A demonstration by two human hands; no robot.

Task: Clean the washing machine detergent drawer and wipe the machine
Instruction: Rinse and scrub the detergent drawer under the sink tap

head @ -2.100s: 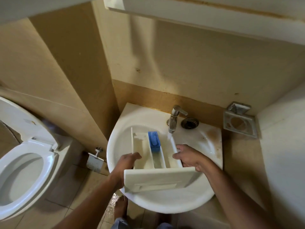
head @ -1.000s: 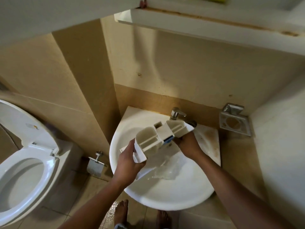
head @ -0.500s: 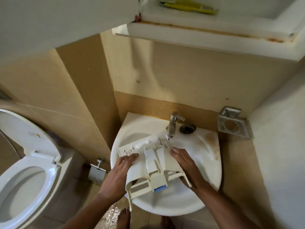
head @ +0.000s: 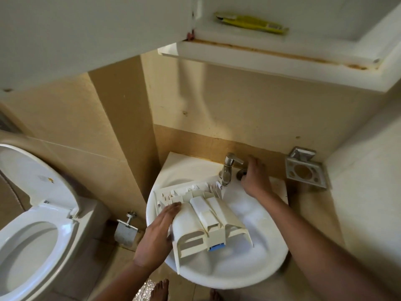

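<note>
The white detergent drawer (head: 206, 216) lies upside down over the white basin (head: 256, 268), its front panel toward the wall and a blue insert showing at its near end. My left hand (head: 158, 235) holds its left side, fingers lying along the underside. My right hand (head: 253, 177) is off the drawer, at the back of the basin just right of the chrome tap (head: 227, 170). It covers the metal fitting there, and I cannot tell whether its fingers grip anything.
A toilet (head: 32, 224) with its lid raised stands at the left, a metal paper holder (head: 125, 229) between it and the basin. A metal holder (head: 303, 172) hangs on the wall at right. A white cabinet (head: 282, 57) with a yellow packet hangs overhead. My bare feet show below.
The drawer was flipped upside down over the basin. Since half a second ago my right hand has left the drawer and reached up beside the tap; my left hand stays on it.
</note>
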